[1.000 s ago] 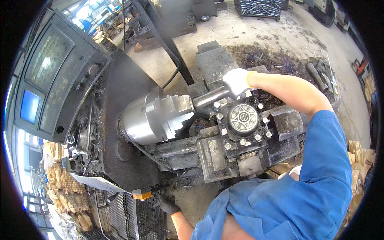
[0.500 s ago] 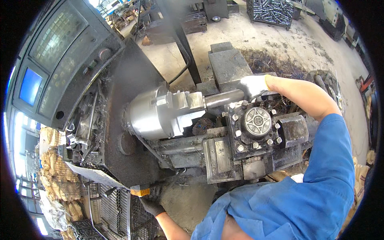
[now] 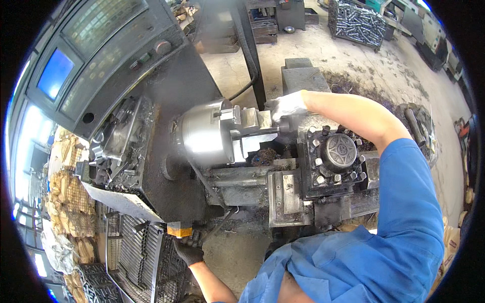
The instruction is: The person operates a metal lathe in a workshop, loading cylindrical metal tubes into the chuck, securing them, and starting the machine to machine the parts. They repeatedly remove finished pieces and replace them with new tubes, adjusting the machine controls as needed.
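At the lathe chuck (image 3: 204, 134), a bright steel cylinder with stepped jaws (image 3: 248, 119), my right hand (image 3: 289, 106) wears a white glove. It is closed over a dark round metal bar (image 3: 285, 124) just right of the jaws. The glove hides part of the bar, and how far it reaches between the jaws is hidden. Low on the left, my left hand (image 3: 190, 249) in a dark glove curls its fingers just below an orange-yellow block (image 3: 179, 230). What those fingers grip cannot be made out; a thin dark rod (image 3: 222, 224) runs toward them.
The bolted tool post (image 3: 338, 151) stands close below my right forearm. A control panel with a blue screen (image 3: 55, 74) rises at the left. Metal shavings (image 3: 348, 83) lie behind the machine. A crate of metal parts (image 3: 357, 22) stands at the far right.
My right hand has moved left with the bar, up to the chuck jaws, and much less bar shows. My left hand's fingers now show curled beneath the orange-yellow block. The view has shifted slightly.
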Demonstrator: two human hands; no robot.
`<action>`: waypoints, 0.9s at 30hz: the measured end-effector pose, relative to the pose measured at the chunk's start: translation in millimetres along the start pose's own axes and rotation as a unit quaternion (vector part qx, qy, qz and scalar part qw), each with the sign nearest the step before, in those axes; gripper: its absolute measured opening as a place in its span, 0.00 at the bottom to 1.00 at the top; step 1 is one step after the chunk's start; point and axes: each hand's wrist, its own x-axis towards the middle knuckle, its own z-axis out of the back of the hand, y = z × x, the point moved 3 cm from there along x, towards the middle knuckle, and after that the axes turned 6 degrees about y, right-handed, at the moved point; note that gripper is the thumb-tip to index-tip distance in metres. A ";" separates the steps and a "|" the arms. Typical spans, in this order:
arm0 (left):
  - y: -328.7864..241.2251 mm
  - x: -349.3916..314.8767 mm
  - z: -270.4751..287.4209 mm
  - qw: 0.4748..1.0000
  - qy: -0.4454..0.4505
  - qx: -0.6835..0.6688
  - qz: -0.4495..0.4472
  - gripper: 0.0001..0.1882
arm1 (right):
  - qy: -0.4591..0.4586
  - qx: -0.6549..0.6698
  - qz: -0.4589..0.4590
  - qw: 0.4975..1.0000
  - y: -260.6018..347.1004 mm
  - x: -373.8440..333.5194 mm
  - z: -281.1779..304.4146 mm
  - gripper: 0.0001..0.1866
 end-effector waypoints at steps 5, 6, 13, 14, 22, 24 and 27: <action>9.6 52.6 80.3 0.980 0.194 -0.022 0.038 0.24 | 0.000 0.018 0.035 0.999 -9.2 -1.6 1.0 0.29; 11.4 57.5 69.4 0.989 0.145 0.037 -0.017 0.23 | 0.000 -0.103 0.128 0.986 -25.2 -0.6 7.4 0.20; 12.8 46.0 50.7 0.980 0.026 0.146 -0.131 0.21 | -0.112 -0.225 0.053 0.966 -4.4 -38.0 -15.1 0.20; 16.1 52.9 76.7 0.979 0.021 0.129 -0.155 0.19 | -0.138 -0.212 0.000 0.967 32.7 -56.7 -27.3 0.29; -91.3 -70.0 -56.7 0.676 -0.150 0.474 -0.543 0.27 | -0.568 -0.336 0.012 0.751 16.7 -252.4 -120.7 0.28; -127.4 -95.9 -105.9 0.592 -0.069 0.445 -0.668 0.26 | -0.591 -0.244 -0.027 0.768 2.0 -248.7 -131.8 0.23; -166.8 -127.9 -197.8 0.464 0.047 0.421 -0.778 0.28 | -0.651 -0.211 -0.041 0.728 -9.2 -234.8 -136.4 0.18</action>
